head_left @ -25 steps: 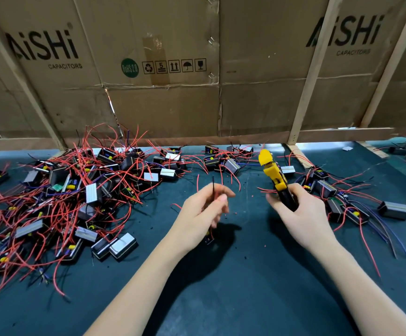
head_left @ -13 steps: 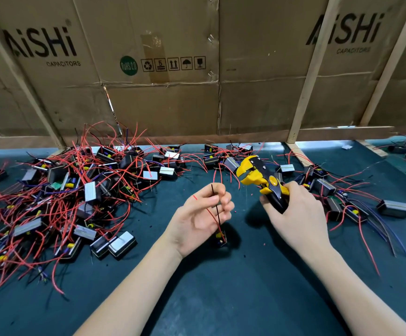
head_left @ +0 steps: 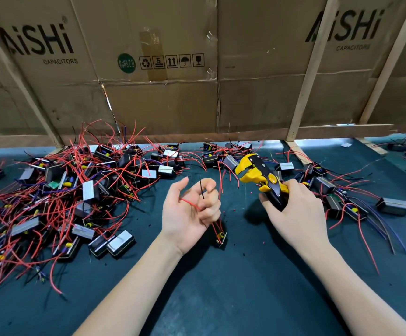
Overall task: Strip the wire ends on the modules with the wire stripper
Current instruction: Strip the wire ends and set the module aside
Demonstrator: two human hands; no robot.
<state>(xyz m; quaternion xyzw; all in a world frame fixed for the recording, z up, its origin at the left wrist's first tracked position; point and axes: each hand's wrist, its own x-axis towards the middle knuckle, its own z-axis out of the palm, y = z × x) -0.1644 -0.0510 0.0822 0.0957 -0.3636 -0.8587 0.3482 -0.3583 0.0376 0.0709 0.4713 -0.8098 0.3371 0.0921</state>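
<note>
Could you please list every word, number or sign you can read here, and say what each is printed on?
"AiSHi" over "CAPACITORS": left cardboard panel.
"AiSHi" over "CAPACITORS": right cardboard panel.
"RoHS 2.0": green round mark.
"5": handling symbols row, with recycle, arrows, umbrella and glass signs.
Modules: no readable print.

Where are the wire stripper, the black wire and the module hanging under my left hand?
wire stripper [head_left: 257,174], head view, yellow head.
black wire [head_left: 201,189], head view, mid-length.
module [head_left: 220,236], head view, its body.
</note>
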